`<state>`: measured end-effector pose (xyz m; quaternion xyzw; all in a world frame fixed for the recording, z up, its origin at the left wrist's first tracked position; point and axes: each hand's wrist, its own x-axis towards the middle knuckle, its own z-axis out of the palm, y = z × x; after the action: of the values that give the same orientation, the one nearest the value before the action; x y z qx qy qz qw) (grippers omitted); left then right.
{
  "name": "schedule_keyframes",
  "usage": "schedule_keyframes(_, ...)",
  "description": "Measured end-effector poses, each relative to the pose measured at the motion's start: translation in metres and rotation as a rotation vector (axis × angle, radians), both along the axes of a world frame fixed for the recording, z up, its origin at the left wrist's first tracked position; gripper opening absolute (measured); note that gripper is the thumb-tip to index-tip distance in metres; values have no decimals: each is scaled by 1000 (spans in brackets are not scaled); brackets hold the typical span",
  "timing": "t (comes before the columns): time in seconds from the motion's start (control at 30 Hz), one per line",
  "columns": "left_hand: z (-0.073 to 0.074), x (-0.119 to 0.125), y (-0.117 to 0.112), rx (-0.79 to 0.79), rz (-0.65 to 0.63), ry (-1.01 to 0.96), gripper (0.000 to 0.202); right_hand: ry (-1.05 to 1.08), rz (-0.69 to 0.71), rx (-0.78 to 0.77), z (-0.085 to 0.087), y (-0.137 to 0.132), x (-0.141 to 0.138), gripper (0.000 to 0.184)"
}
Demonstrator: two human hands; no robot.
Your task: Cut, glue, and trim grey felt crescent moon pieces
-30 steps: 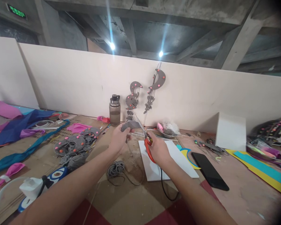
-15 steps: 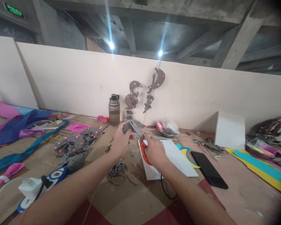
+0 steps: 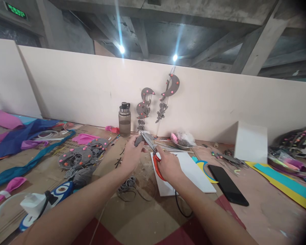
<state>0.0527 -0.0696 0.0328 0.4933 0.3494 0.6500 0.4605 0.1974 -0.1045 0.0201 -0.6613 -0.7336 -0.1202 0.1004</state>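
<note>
My left hand (image 3: 132, 153) pinches a small dark grey piece of felt-like material (image 3: 139, 140) between thumb and fingers. In my right hand (image 3: 169, 165) are scissors (image 3: 156, 165) with red-orange handles. Their metal blades reach up and left to the grey piece, touching or overlapping it; I cannot tell how far apart the blades are. Below the hands a loose tangle of grey cord (image 3: 127, 185) lies on the table. Under and beside the right hand is a white board (image 3: 193, 175). Grey crescents with pink dots (image 3: 172, 86) hang by cords on the wall behind.
A water bottle (image 3: 124, 120) stands against the wall. Dotted grey crescents (image 3: 83, 154) with cord lie at left, near a power strip (image 3: 62, 190). On the right are a black phone (image 3: 228, 184), a yellow-and-blue crescent (image 3: 205, 170) and coloured sheets (image 3: 283, 180).
The wider grey part that showed to the right of the blades is no longer visible there. The grey piece in my left hand has turned slightly; both hands stay almost in place.
</note>
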Motion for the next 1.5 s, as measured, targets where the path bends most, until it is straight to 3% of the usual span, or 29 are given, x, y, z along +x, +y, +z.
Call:
schedule_keyframes(0.33, -11, -2, 8, -25, 7, 8, 22, -24, -18, 46, -3, 1, 0, 37)
schedule_keyframes(0.5, -13, -5, 17, -66, -72, -76, 32, 190, -10, 43, 2, 4, 11, 35)
schedule_keyframes(0.63, -10, -4, 15, -78, -66, -110, 34, 294, 16, 136, 2, 8, 19, 37)
schedule_keyframes(1.0, -2, 2, -2, -66, -173, -199, 41, 77, -55, 106, -4, 9, 12, 39)
schedule_keyframes(1.3, -12, -1, 4, -44, -320, -319, 47, 67, -78, 45, -1, 7, 11, 36)
schedule_keyframes(1.5, -13, 0, 6, -71, -325, -338, 48, 60, -77, 7, -1, 7, 10, 37)
